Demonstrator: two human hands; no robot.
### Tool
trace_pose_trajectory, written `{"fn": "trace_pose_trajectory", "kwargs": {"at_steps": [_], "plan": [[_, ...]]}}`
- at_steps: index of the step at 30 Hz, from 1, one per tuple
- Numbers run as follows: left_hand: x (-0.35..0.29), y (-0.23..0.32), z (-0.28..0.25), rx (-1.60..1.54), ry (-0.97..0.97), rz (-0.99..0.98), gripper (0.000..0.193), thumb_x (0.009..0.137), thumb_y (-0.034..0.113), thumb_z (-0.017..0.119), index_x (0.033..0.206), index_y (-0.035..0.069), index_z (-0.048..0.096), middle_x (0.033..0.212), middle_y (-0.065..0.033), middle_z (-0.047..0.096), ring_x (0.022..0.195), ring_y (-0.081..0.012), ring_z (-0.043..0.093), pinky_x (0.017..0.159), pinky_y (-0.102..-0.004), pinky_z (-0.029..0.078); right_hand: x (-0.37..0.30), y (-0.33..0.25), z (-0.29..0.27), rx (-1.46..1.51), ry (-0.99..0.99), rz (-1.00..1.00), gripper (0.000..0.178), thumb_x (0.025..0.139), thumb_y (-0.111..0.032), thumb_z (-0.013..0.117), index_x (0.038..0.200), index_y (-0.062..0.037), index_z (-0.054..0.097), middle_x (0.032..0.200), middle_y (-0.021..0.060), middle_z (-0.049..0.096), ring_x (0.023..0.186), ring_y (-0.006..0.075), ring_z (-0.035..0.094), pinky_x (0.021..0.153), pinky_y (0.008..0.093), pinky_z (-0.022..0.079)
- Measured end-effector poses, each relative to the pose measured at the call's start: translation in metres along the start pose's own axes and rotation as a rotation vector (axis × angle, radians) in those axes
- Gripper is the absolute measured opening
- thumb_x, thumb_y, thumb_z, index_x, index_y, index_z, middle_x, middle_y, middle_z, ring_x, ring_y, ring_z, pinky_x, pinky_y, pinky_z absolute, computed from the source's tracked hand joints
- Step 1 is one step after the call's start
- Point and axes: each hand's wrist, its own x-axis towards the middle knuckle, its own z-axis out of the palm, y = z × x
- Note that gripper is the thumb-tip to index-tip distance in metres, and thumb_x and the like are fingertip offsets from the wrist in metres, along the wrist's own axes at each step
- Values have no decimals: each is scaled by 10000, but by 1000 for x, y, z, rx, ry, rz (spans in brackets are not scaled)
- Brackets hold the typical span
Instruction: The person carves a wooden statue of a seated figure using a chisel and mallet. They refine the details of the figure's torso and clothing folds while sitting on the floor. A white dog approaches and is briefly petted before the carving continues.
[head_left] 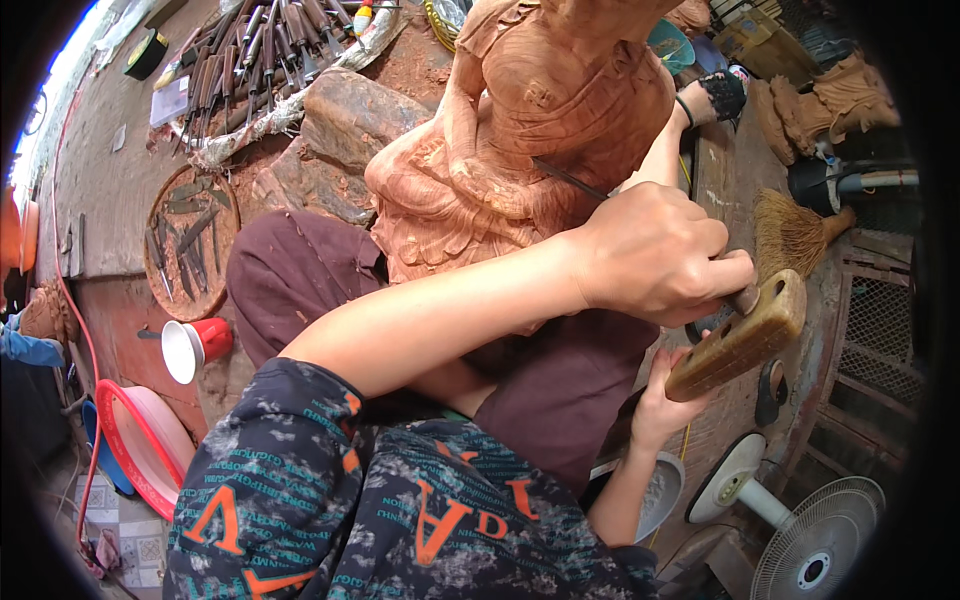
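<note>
My left hand [660, 250] is wrapped round a chisel, whose dark blade [570, 177] points at the lap of a reddish-brown wooden carving of a seated figure [545, 110]. The butt of the chisel handle [745, 299] sticks out past my fingers. Against or very near that butt is a worn wooden mallet [735, 345] with dark hollows in its face. My right hand [660, 400] grips the mallet from below. The carving rests in front of my folded legs; its head is cut off by the upper edge.
Many carving tools [265, 50] lie at the upper left, near a round tray of blades [220, 285]. A red-and-white cup [210, 340] is beside my knee. At right are a straw broom [790, 232] and a fan [815, 560]. A bare limb with a black covering [718, 95] shows behind the carving.
</note>
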Motion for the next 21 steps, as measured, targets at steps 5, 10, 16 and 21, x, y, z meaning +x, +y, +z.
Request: {"fn": "trace_pose_trajectory", "kwargs": {"at_steps": [5, 10, 16, 21], "plan": [[-3, -1, 1, -30, 5, 7, 325, 526, 277, 734, 761, 158, 543, 571, 13, 414, 489, -171, 540, 391, -340, 406, -2, 0, -1, 174, 81, 150, 480, 840, -19, 651, 1260, 66, 432, 939, 74, 538, 821, 162, 522, 813, 315, 439], [-2, -1, -4, -24, -8, -15, 340, 527, 273, 740, 778, 157, 541, 576, 10, 418, 498, -178, 547, 401, -342, 412, -3, -1, -3, 162, 67, 142, 496, 844, 8, 617, 1297, 33, 417, 899, 60, 546, 804, 145, 534, 792, 290, 445], [-1, -4, 2, -30, -15, -60, 309, 568, 247, 745, 784, 153, 544, 589, 3, 454, 520, -188, 570, 405, -352, 418, 6, -9, 0, -95, 67, 21, 517, 831, 12, 622, 1288, 38, 382, 876, 47, 519, 770, 159, 517, 776, 308, 443], [2, -4, -1, -36, -51, -87, 277, 598, 221, 740, 783, 141, 550, 582, -10, 469, 522, -196, 577, 405, -364, 421, 16, -6, -8, 242, 120, 189, 475, 826, 4, 635, 1249, 39, 421, 878, 47, 525, 779, 155, 516, 799, 317, 434]]}}
